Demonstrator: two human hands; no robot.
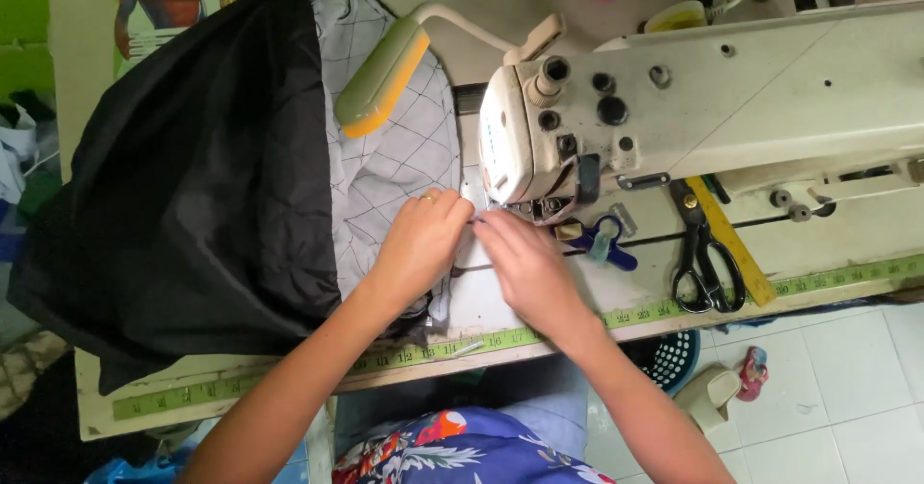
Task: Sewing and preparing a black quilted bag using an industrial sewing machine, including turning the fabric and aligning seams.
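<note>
Both hands at the needle of the cream industrial sewing machine (674, 89). Left hand (421, 243) lies flat, fingers pressing down on the grey checked quilted fabric (385, 171); right hand (520, 258) pinches the same fabric's edge just beside the presser foot. Black shiny cloth (192, 186) bunched left on the table. Black scissors (703, 253) and yellow ruler (731, 243) lie right of the machine head.
</note>
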